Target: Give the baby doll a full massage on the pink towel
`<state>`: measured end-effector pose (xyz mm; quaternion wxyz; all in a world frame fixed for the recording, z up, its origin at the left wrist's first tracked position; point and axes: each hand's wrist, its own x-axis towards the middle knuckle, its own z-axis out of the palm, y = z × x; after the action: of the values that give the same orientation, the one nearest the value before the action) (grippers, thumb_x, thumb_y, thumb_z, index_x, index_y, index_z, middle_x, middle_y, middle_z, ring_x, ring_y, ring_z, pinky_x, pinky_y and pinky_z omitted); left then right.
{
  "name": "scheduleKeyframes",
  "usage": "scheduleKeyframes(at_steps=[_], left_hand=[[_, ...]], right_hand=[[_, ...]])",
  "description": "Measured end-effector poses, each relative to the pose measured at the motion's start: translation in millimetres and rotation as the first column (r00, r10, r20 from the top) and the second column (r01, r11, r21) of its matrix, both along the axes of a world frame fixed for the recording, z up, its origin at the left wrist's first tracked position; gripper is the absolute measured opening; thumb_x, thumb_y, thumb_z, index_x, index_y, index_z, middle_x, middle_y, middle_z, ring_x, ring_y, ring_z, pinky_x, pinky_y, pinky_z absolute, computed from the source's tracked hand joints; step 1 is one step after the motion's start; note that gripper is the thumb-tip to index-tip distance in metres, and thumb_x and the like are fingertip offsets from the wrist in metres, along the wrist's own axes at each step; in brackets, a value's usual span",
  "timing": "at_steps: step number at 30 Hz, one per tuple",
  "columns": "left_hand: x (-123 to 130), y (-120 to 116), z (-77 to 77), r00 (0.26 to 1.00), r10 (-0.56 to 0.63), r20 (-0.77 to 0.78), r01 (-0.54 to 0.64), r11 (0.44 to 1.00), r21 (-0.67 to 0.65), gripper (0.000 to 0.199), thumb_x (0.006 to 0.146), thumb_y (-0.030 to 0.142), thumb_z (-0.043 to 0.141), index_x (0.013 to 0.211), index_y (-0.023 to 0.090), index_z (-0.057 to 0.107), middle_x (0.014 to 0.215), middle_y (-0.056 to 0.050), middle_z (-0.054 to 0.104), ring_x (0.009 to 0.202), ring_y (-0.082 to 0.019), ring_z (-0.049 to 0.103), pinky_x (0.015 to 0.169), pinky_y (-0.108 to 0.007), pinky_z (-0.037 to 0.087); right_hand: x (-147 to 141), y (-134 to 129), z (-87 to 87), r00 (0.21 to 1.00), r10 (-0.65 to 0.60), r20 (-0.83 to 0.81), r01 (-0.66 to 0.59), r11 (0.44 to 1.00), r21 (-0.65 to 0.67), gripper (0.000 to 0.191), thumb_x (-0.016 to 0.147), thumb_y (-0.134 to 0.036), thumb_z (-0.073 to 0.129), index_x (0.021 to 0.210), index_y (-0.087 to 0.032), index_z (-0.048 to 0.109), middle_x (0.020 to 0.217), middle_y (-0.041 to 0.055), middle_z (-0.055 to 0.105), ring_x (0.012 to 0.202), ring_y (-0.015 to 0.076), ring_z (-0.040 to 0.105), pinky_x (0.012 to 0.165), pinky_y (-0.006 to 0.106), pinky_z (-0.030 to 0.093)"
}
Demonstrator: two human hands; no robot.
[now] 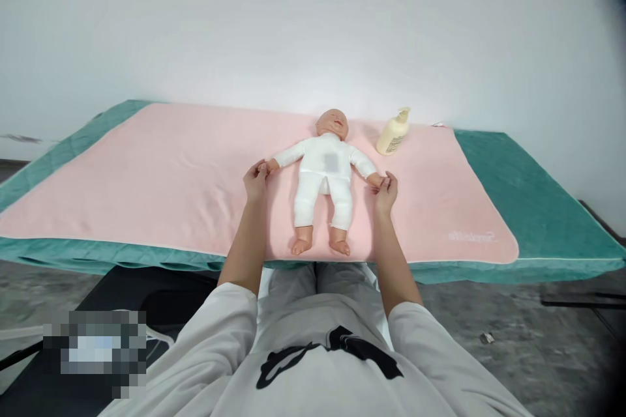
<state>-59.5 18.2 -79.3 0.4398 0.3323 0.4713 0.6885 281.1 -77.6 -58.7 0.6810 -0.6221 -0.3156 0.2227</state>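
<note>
A baby doll (325, 166) with a white cloth body lies on its back on a pink mat (195, 169), its head toward the wall and its arms spread outward. My left hand (255, 180) is closed round the doll's hand at the left of the view. On the other side, my right hand (386, 191) has its fingers closed on the doll's other hand. Both doll legs point toward me, with bare feet near the mat's front edge. A dark grey patch shows on the doll's chest.
A cream pump bottle (392, 133) stands on the mat, right of the doll's head. Under the mat is a green cover (528, 195) on the table. A white wall rises behind. At the lower left is a black surface (161, 300) with a blurred-out object.
</note>
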Motion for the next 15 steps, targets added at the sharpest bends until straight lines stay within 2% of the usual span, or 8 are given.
scheduleKeyframes(at_steps=[4,9,12,15], left_hand=[[-0.2,-2.1,1.7,1.0,0.015,-0.015,-0.015,1.0,0.011,0.044,0.066,0.033,0.083,0.104,0.014,0.07,0.103,-0.011,0.07,0.097,-0.019,0.069,0.099,-0.036,0.053],[-1.1,-3.2,1.7,0.998,0.005,-0.06,-0.003,0.999,0.036,0.043,0.062,0.034,0.085,0.099,0.015,0.072,0.103,-0.011,0.071,0.098,-0.022,0.069,0.1,-0.04,0.053],[1.0,-5.5,4.6,0.998,0.026,-0.064,-0.023,0.999,0.05,0.042,0.06,0.034,0.085,0.095,0.015,0.072,0.1,-0.01,0.071,0.096,-0.022,0.069,0.097,-0.04,0.054],[3.2,-7.7,8.1,0.998,0.04,-0.058,-0.038,0.998,0.041,0.043,0.059,0.033,0.085,0.094,0.013,0.072,0.098,-0.01,0.071,0.094,-0.022,0.069,0.094,-0.039,0.055]], right_hand=[[0.9,0.1,-2.4,1.0,0.014,-0.007,-0.013,0.999,0.049,0.05,0.089,-0.052,0.049,0.127,-0.02,0.054,0.121,0.0086,0.056,0.085,0.0112,0.058,0.061,0.021,0.05],[1.5,0.2,-4.8,0.999,0.027,-0.031,-0.024,0.996,0.086,0.056,0.085,-0.053,0.057,0.131,-0.02,0.053,0.12,0.0086,0.056,0.083,0.0107,0.059,0.065,0.022,0.052],[0.6,0.2,-4.0,0.998,0.013,-0.053,-0.008,0.996,0.094,0.057,0.082,-0.054,0.062,0.125,-0.019,0.055,0.121,0.0092,0.057,0.08,0.0101,0.059,0.064,0.023,0.052],[-0.3,1.0,-3.7,0.998,-0.008,-0.069,0.016,0.994,0.111,0.051,0.078,-0.053,0.066,0.113,-0.017,0.057,0.114,0.0079,0.06,0.076,0.0093,0.059,0.061,0.022,0.051]])
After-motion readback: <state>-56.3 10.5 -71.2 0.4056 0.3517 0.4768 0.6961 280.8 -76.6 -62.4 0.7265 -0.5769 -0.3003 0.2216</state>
